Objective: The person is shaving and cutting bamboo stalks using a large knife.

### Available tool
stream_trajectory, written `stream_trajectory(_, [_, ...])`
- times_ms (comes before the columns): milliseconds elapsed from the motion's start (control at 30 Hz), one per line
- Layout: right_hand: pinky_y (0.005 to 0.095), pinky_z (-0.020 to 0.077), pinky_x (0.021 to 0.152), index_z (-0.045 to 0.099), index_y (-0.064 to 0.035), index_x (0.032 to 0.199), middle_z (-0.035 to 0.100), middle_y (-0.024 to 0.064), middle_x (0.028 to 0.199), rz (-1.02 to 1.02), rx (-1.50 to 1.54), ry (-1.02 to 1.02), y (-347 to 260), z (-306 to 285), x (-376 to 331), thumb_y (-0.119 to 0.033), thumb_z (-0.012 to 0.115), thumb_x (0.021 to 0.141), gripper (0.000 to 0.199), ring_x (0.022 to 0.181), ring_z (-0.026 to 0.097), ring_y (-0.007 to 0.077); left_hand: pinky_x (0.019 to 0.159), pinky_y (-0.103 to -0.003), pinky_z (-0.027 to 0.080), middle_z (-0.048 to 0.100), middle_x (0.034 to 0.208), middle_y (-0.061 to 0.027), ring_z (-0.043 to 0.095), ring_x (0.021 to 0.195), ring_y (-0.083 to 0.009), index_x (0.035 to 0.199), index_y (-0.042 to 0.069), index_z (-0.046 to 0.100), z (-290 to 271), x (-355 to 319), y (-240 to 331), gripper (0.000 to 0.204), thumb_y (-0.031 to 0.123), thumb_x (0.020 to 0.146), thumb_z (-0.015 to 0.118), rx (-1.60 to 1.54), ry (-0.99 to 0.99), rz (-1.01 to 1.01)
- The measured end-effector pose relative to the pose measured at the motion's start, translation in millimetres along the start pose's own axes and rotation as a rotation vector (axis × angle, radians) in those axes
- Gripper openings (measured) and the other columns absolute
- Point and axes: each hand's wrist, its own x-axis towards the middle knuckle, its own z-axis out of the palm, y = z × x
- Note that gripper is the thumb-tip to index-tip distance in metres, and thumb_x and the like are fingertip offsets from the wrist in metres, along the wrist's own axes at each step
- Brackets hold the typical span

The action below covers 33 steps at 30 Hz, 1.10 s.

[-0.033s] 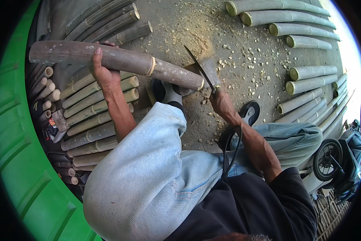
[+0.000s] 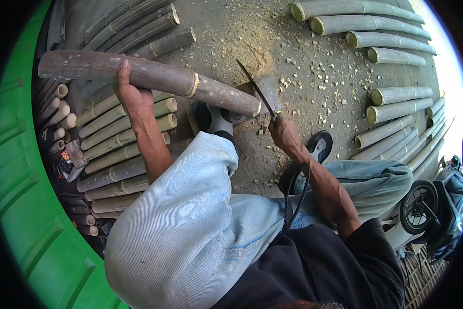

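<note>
The right hand (image 2: 283, 131) hides the knife's (image 2: 256, 88) handle. The left hand's (image 2: 130, 95) fingers curl behind the pole (image 2: 149, 76), out of sight. Below that hand, the knee (image 2: 190, 206) covers the stacked poles' (image 2: 123, 149) near ends (their far ends vanish into shadow). The motorbike (image 2: 437, 201) is cut off at the rim.

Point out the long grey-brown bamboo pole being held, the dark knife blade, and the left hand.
Long grey-brown bamboo pole (image 2: 154, 77), head view: middle of its shaft.
Dark knife blade (image 2: 254, 87), head view: flat of the blade.
Left hand (image 2: 129, 95), head view: back of the hand gripping the pole.
</note>
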Motion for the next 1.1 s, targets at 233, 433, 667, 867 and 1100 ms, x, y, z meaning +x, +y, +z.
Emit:
stream_trajectory(233, [0.0507,0.0454,0.056,0.051,0.0021,0.106,0.06,0.0251,0.07,-0.073,0.069,0.077,-39.3,-16.2,-13.7,-0.016,0.063,0.096,0.024,0.061,0.061,0.0454,0.086,-0.044,0.054,0.064,0.11,-0.0133,0.065,0.099,-0.0265,0.114,-0.001,0.065,1.5,10.1,4.0,0.046,0.024,0.08,0.084,0.113,0.516,-0.024])
stream_trajectory(433, [0.0521,0.0452,0.054,0.049,0.0003,0.107,0.06,0.0234,0.065,-0.238,0.273,0.303,-86.1,-41.2,-13.3,-0.017,0.061,0.098,0.023,0.061,0.062,0.0467,0.085,-0.042,0.054,0.065,0.107,-0.0122,0.064,0.097,-0.0259,0.116,-0.002,0.061,-9.2,6.8,5.9,0.046,0.023,0.083,0.08,0.093,0.46,-0.012])
stream_trajectory(667, [0.0517,0.0453,0.053,0.047,-0.0009,0.098,0.059,0.0249,0.065,-0.049,0.064,0.106,-50.7,-17.3,-16.4,-0.016,0.062,0.097,0.021,0.059,0.062,0.0465,0.088,-0.043,0.052,0.063,0.107,-0.0105,0.062,0.099,-0.0258,0.121,0.001,0.059,-5.1,7.0,-0.2,0.046,0.026,0.086,0.077,0.152,0.414,0.003])
stream_trajectory(867, [0.0499,0.0455,0.052,0.047,-0.0005,0.099,0.059,0.0251,0.066,-0.173,0.198,0.295,-78.5,-35.4,-5.6,-0.013,0.062,0.097,0.02,0.059,0.063,0.0456,0.087,-0.041,0.052,0.064,0.104,-0.009,0.063,0.096,-0.0244,0.114,0.003,0.063,3.6,6.9,5.3,0.039,0.026,0.086,0.077,0.157,0.455,0.023])
stream_trajectory(1100, [0.0525,0.0469,0.056,0.048,0.002,0.099,0.06,0.0273,0.067,0.017,0.009,0.033,-30.9,-15.8,-15.5,-0.016,0.06,0.097,0.022,0.062,0.064,0.047,0.088,-0.041,0.053,0.064,0.105,-0.0104,0.063,0.097,-0.0255,0.116,0.002,0.061,-5.2,4.7,-1.8,0.041,0.025,0.086,0.077,0.164,0.462,0.032])
